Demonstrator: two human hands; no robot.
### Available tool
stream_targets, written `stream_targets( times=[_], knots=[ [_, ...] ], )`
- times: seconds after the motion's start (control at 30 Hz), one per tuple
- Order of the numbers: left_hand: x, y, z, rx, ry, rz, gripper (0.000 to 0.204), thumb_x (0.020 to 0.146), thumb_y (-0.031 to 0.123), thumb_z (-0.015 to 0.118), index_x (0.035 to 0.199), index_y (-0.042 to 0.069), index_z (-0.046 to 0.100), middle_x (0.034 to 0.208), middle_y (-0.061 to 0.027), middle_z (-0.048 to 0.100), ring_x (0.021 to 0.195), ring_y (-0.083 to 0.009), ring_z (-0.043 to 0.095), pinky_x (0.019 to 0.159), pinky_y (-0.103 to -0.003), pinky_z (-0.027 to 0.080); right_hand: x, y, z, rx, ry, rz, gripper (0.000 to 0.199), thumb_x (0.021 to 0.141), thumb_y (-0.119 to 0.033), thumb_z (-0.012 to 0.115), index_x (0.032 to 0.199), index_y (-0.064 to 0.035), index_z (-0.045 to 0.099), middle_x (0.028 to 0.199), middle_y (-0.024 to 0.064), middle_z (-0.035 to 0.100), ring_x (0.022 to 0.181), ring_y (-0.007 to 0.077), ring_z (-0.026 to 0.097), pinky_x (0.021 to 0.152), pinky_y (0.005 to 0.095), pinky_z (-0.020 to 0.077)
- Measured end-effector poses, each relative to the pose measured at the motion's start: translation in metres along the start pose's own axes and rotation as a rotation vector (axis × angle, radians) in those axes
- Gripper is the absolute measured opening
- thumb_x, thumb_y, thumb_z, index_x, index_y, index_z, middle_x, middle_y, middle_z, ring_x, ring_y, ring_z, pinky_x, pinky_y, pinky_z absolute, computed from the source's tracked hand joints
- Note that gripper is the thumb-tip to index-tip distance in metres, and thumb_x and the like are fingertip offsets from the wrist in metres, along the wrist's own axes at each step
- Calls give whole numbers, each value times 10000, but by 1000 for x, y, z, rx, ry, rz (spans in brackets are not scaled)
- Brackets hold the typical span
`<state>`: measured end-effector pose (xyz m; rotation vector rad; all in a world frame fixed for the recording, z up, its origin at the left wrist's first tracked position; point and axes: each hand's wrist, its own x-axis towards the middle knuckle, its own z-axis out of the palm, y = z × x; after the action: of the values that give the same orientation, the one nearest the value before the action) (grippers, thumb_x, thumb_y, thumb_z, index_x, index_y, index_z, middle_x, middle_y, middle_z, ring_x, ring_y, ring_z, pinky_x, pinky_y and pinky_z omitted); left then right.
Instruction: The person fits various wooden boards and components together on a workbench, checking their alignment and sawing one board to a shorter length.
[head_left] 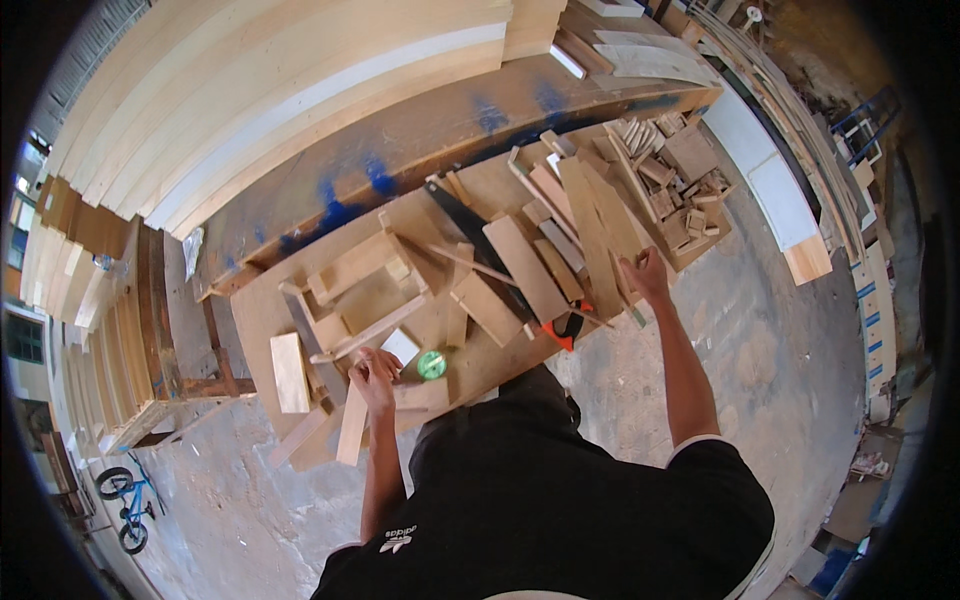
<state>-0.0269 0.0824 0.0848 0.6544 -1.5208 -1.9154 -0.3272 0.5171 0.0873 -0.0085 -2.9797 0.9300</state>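
My left hand (374, 380) is at the near left of the worktable, fingers bent together at the near corner of a rectangular wooden frame (378, 326). What lies between those fingers is hidden. Just below it a short wood strip (352, 428) hangs past other offcuts. A green round tape or spool (432, 365) and a white square piece (400, 346) lie to its right. My right hand (645, 274) is closed at the near end of a long wooden board (612, 215). Left of that board rests a handsaw (462, 218) with an orange-and-black handle (566, 328), partly under wood pieces.
A tray of small wood offcuts (680, 180) stands at the table's far right. Behind the table is a blue-stained bench (400, 150) with large stacked planks (300, 70). More planks stand at left. A small blue bicycle (130, 507) is on the concrete floor (250, 500).
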Motion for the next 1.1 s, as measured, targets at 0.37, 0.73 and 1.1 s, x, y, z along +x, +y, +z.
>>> stream_targets(
  times=[0.37,0.73,1.1],
  knots=[
    [41,-108,209,808,-345,-103,391,856,355,644,932,-22,571,866,-166,628,800,-268,612,761,-359,481,64,53,53,-154,153,115,545,676,-363,761,1007,-62,449,990,153,486,1007,352,459,872,500,362],
    [75,-131,305,1495,-321,-389,1053,656,583,753,1354,-44,274,1169,-238,535,1137,-372,518,938,-448,440,97,54,26,5,-46,-2,517,789,-318,655,1142,-19,425,1373,283,326,1275,424,338,1053,505,289],
    [66,-159,267,638,-190,-364,263,888,234,638,846,-21,593,662,-36,562,614,-82,492,572,-253,400,326,44,110,28,-118,-154,415,823,-140,607,1208,-38,489,1070,202,607,1040,368,569,868,443,464]
  ],
)
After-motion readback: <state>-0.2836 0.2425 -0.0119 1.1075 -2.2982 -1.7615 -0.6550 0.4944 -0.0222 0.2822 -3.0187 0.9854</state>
